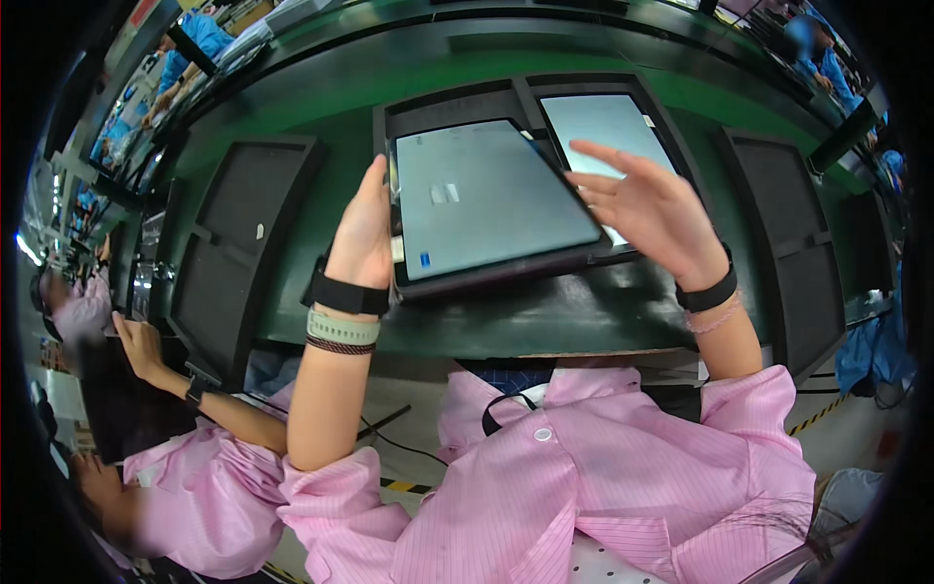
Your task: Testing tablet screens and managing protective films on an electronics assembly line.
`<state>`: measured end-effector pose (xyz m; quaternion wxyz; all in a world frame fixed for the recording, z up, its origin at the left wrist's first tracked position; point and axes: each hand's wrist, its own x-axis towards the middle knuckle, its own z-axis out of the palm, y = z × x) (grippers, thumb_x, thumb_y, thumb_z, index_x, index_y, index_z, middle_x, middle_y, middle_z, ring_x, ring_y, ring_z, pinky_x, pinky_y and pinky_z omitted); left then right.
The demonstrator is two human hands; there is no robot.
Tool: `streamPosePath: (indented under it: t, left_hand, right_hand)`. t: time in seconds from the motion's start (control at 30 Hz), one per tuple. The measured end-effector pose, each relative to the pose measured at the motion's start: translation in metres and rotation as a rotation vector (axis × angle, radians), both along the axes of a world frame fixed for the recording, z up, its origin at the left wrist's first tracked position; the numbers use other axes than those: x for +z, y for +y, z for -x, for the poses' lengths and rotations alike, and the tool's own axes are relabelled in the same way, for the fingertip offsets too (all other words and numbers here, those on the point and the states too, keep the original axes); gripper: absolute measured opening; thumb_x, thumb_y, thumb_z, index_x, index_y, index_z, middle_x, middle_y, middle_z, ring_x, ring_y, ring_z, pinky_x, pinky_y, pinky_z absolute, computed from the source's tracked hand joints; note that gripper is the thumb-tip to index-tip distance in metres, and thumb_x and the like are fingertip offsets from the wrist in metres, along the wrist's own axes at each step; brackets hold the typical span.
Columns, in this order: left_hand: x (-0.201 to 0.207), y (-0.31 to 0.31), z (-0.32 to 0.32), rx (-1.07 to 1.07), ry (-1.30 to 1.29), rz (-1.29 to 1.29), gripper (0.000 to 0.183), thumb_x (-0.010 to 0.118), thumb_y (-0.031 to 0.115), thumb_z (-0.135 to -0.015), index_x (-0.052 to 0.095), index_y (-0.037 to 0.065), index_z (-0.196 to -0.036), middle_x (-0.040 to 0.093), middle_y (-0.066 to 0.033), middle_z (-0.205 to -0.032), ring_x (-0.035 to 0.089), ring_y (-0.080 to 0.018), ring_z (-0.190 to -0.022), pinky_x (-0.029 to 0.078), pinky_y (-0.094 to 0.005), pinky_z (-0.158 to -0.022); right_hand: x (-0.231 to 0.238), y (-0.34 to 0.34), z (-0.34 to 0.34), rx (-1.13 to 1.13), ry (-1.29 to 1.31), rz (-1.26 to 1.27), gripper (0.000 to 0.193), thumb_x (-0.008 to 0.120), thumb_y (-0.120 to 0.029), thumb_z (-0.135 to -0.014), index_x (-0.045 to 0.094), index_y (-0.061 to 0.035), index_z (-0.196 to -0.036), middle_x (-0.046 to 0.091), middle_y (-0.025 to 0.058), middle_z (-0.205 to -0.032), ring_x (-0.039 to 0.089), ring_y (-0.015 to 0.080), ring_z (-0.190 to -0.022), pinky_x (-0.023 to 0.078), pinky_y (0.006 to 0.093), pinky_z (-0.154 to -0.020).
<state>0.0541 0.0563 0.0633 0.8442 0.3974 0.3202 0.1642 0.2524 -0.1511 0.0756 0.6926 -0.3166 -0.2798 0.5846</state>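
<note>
My left hand (362, 229) grips the left edge of a tablet-like screen panel (486, 204), its fingers mostly hidden. The panel is tilted above the black tray (449, 105), its pale grey face toward me, with a small clear patch in the middle and a blue mark at the lower left corner. Beside the panel's right edge my right hand (654, 216) is open, fingers spread; whether the fingertips touch the panel I cannot tell. A second screen panel (605, 127) lies in the tray's right compartment, partly covered by that hand.
Black trays stand at the left (248, 200) and right (778, 190) on the green table (467, 326). A co-worker in pink, with an outstretched hand (144, 348), is close at my left. People in blue work beyond.
</note>
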Motion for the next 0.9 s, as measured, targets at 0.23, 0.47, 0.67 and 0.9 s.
streamPosePath:
  t: [0.23, 0.47, 0.67, 0.9]
  left_hand:
    - [0.02, -0.005, -0.01, 0.165, -0.107, 0.167, 0.044, 0.043, 0.037, -0.091, 0.05, -0.006, -0.096, 0.061, -0.0136, -0.086, 0.063, -0.0221, -0.074, 0.055, -0.0276, -0.064]
    - [0.015, -0.006, -0.01, 0.187, -0.172, 0.189, 0.042, 0.043, 0.033, -0.092, 0.051, -0.008, -0.094, 0.061, -0.0158, -0.088, 0.062, -0.0221, -0.078, 0.055, -0.0287, -0.071]
    - [0.011, -0.002, -0.006, 0.19, -0.216, 0.239, 0.039, 0.045, 0.029, -0.091, 0.05, -0.009, -0.099, 0.061, -0.0174, -0.093, 0.062, -0.0255, -0.083, 0.053, -0.0288, -0.076]
    - [0.014, -0.008, 0.002, -0.054, -0.459, 0.215, 0.054, 0.037, 0.04, -0.092, 0.039, -0.005, -0.123, 0.047, -0.0223, -0.121, 0.051, -0.0324, -0.107, 0.044, -0.0438, -0.091]
  right_hand:
    - [0.036, 0.007, -0.002, -0.061, 0.055, -0.09, 0.043, 0.042, -0.021, -0.089, 0.042, 0.0068, -0.121, 0.051, 0.0209, -0.114, 0.053, 0.025, -0.097, 0.04, 0.0353, -0.09]
    - [0.041, 0.003, 0.009, -0.142, -0.057, -0.096, 0.042, 0.047, -0.019, -0.087, 0.043, 0.0063, -0.121, 0.056, 0.0124, -0.106, 0.054, 0.0217, -0.094, 0.04, 0.0371, -0.091]
    - [0.054, 0.006, 0.017, -0.226, -0.12, -0.161, 0.042, 0.05, -0.02, -0.086, 0.044, 0.0052, -0.119, 0.057, 0.0087, -0.099, 0.054, 0.0204, -0.095, 0.041, 0.0338, -0.091]
    - [0.056, -0.004, 0.029, -0.363, -0.137, -0.129, 0.032, 0.056, -0.011, -0.083, 0.046, 0.0032, -0.11, 0.057, 0.0119, -0.1, 0.055, 0.0195, -0.097, 0.041, 0.0324, -0.091]
